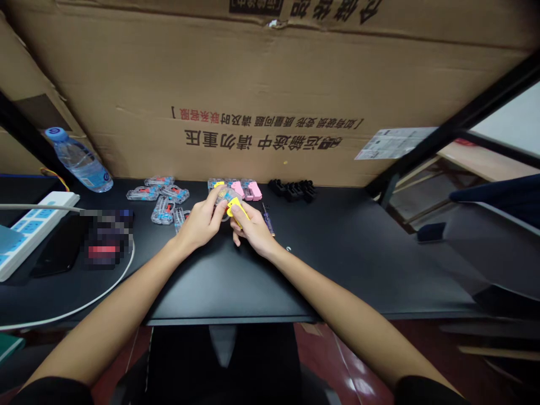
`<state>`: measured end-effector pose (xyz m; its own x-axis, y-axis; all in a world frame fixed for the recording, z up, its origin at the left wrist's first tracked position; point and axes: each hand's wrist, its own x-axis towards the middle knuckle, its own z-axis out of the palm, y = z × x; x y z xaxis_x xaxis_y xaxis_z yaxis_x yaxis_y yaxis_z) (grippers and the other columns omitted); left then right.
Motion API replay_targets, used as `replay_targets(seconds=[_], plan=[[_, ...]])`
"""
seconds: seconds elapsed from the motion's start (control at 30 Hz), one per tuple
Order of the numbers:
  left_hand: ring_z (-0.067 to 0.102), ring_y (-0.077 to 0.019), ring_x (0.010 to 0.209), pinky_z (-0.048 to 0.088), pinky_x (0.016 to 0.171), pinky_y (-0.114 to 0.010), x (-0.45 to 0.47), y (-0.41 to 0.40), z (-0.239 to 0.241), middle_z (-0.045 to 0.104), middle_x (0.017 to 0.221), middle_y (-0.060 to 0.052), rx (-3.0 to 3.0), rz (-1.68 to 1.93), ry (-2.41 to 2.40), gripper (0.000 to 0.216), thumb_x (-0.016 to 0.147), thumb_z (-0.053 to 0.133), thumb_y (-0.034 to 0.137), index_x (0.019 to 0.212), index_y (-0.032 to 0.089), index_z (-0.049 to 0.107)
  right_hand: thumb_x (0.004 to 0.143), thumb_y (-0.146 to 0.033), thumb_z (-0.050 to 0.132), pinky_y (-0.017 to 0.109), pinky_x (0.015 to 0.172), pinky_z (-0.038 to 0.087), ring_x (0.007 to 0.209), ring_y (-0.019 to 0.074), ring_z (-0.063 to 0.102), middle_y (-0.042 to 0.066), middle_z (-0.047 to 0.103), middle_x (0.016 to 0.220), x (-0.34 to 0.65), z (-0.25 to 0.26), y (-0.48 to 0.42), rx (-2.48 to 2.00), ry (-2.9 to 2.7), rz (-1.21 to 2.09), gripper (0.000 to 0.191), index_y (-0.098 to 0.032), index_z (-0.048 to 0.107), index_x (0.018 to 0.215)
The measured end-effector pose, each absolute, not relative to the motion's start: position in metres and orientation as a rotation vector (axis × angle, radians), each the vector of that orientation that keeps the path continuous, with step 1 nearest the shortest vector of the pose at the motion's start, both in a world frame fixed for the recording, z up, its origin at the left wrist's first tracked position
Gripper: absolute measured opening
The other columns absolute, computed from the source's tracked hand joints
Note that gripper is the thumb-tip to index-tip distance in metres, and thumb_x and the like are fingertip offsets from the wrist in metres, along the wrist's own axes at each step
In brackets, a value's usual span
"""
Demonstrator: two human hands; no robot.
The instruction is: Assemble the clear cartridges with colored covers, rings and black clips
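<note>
My left hand point(203, 220) pinches a small clear plastic casing point(225, 193) between thumb and fingers. Against that casing my right hand point(256, 232) grips a yellow plastic piece point(239, 209). How the two parts meet is partly hidden by the fingers. Just behind my hands stands a row of clear casings, some fitted with pink pieces point(253, 190). To the left of my left hand lie several clear casings point(163, 209) with blue and red parts inside. A slim purple screwdriver-like tool point(268, 220) rests beside my right hand.
Several black plastic parts point(292, 189) lie at the back, right of my hands. A water bottle point(80, 160) leans at the back left, near a white power strip point(34, 228) and a white cable point(126, 264). Cardboard point(261, 73) walls off the black table's point(358, 253) far edge.
</note>
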<state>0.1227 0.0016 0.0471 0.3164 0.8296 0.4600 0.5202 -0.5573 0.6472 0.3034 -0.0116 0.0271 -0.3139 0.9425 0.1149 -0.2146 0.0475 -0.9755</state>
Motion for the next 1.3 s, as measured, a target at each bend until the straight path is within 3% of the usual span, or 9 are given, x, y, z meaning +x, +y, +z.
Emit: replay_targets(seconds=[0.23,0.5,0.6,0.67,0.73,0.9,1.03,1.17,1.3], plan=[[0.071,-0.0187,0.069,0.054,0.073,-0.028,0.123,0.002,0.048,0.076,0.082,-0.003,2.151,1.079,1.182,0.053,0.115,0.042,0.046,0.154,0.013,0.054,0.094,-0.071,0.074,0.023,0.039,0.051,0.045,0.0074,0.031,-0.01,0.041,0.063,0.31,0.028,-0.007,-0.835,-1.382,1.409,0.05,-0.023,0.061,0.099],[0.066,-0.0186,0.067,0.049,0.069,-0.027,0.12,0.005,0.055,0.071,0.077,-0.001,2.065,1.029,1.144,0.054,0.112,0.046,0.053,0.148,0.016,0.059,0.091,-0.072,0.077,0.024,0.04,0.048,0.047,0.0084,0.03,-0.011,0.039,0.06,0.314,0.03,-0.004,-0.854,-1.376,1.441,0.052,-0.023,0.065,0.102],[0.064,-0.0169,0.064,0.048,0.067,-0.027,0.117,0.007,0.059,0.073,0.08,-0.001,2.025,0.974,1.1,0.042,0.11,0.049,0.053,0.122,0.018,0.069,0.092,-0.069,0.077,0.024,0.042,0.05,0.045,0.0076,0.03,-0.01,0.041,0.061,0.318,0.034,-0.001,-0.869,-1.363,1.391,0.049,-0.023,0.062,0.095],[0.06,-0.0144,0.059,0.047,0.064,-0.027,0.116,0.009,0.059,0.074,0.081,-0.002,1.991,0.918,1.071,0.04,0.108,0.052,0.054,0.102,0.019,0.068,0.093,-0.066,0.077,0.024,0.044,0.05,0.045,0.0068,0.031,-0.01,0.046,0.064,0.321,0.035,0.002,-0.864,-1.298,1.365,0.045,-0.024,0.06,0.096],[0.058,-0.0125,0.056,0.047,0.062,-0.026,0.115,0.011,0.057,0.073,0.081,-0.002,1.923,0.904,1.031,0.04,0.105,0.055,0.056,0.095,0.019,0.065,0.093,-0.062,0.077,0.024,0.044,0.05,0.044,0.0065,0.033,-0.01,0.051,0.067,0.324,0.036,0.006,-0.858,-1.234,1.363,0.042,-0.025,0.058,0.1],[0.062,-0.0125,0.063,0.052,0.06,-0.025,0.119,0.016,0.05,0.074,0.09,-0.004,1.715,0.953,0.917,0.038,0.095,0.07,0.056,0.101,0.018,0.066,0.093,-0.068,0.075,0.028,0.051,0.056,0.047,0.008,0.045,-0.007,0.056,0.074,0.33,0.034,0.012,-0.916,-1.34,1.239,0.046,-0.025,0.058,0.097],[0.062,-0.0129,0.068,0.053,0.06,-0.024,0.121,0.017,0.05,0.074,0.09,-0.004,1.624,1.108,0.964,0.039,0.092,0.073,0.055,0.103,0.018,0.068,0.091,-0.075,0.073,0.031,0.061,0.06,0.061,0.0131,0.057,-0.001,0.062,0.082,0.333,0.034,0.014,-0.97,-1.478,1.046,0.052,-0.023,0.067,0.096],[0.063,-0.0137,0.067,0.055,0.061,-0.026,0.123,0.015,0.049,0.075,0.093,-0.006,1.665,1.062,0.965,0.039,0.091,0.075,0.054,0.103,0.017,0.07,0.092,-0.075,0.071,0.031,0.063,0.057,0.068,0.0161,0.06,0.003,0.07,0.088,0.335,0.035,0.014,-1.018,-1.597,1.016,0.054,-0.022,0.074,0.103],[0.062,-0.0136,0.065,0.054,0.06,-0.026,0.124,0.014,0.051,0.075,0.089,-0.005,1.682,1.045,0.961,0.04,0.091,0.075,0.056,0.098,0.017,0.071,0.095,-0.073,0.07,0.031,0.068,0.054,0.067,0.0156,0.06,0.002,0.07,0.081,0.341,0.039,0.016,-1.045,-1.643,0.978,0.052,-0.021,0.074,0.094]])
